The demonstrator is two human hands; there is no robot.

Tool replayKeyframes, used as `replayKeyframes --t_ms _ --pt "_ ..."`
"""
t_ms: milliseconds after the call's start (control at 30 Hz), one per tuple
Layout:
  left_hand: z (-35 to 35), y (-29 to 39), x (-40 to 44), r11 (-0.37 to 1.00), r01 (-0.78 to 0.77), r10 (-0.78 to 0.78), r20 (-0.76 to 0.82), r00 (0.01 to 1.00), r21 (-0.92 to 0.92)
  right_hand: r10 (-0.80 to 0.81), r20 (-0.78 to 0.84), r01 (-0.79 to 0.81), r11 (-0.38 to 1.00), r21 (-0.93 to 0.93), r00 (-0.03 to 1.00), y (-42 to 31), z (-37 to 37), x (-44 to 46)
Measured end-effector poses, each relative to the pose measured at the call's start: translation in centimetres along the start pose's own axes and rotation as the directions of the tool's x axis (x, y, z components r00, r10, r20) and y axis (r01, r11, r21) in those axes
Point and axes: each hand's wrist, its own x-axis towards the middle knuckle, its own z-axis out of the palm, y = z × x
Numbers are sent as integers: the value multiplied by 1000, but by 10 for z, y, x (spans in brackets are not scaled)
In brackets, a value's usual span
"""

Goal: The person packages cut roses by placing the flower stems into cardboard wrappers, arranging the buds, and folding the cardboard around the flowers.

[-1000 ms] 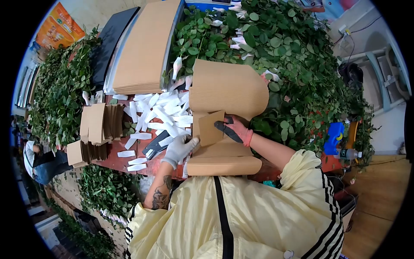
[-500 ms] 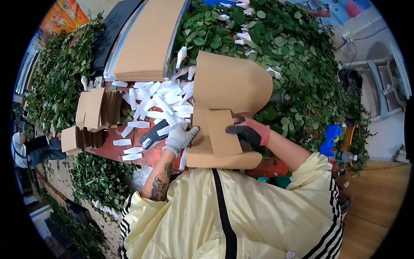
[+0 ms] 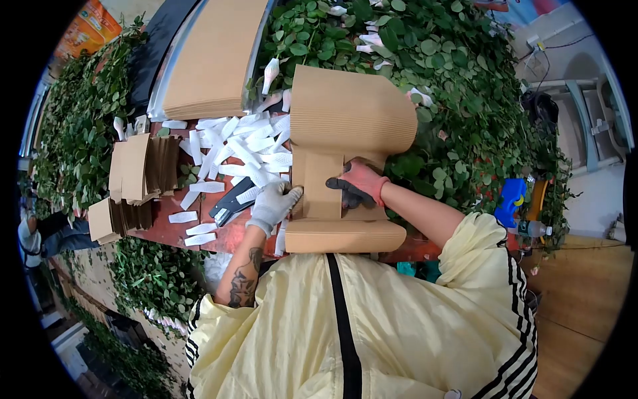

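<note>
Two gloved hands meet a corrugated sheet (image 3: 352, 113). The left hand (image 3: 272, 205) has its thumb on the nine-o'clock edge; the right hand (image 3: 361, 184) lays its thumb on the small card (image 3: 321, 189) at mid-sheet, fingers curled. Whether either pinches, I cannot tell. A black stapler (image 3: 229, 202) sits at the card's nine o'clock, white sleeves (image 3: 242, 151) at ten.

1. Right of the red table (image 3: 163, 225): pale wall (image 3: 561, 46); cable along it; pale frame (image 3: 577, 133) standing near it;
2. lower right of the table: brown, wood-toned floor (image 3: 581, 299);
3. lower left of the table: beige floor (image 3: 93, 271), leaf-littered.
</note>
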Motion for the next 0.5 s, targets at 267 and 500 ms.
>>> replayKeyframes --t_ms 267,500 --pt "-6 3 0 996 77 -73 74 995 -50 90 -177 -159 887 -434 980 -21 12 -21" --pt "-51 18 16 826 39 11 85 996 -562 27 -171 -114 845 -522 985 -21 11 -22"
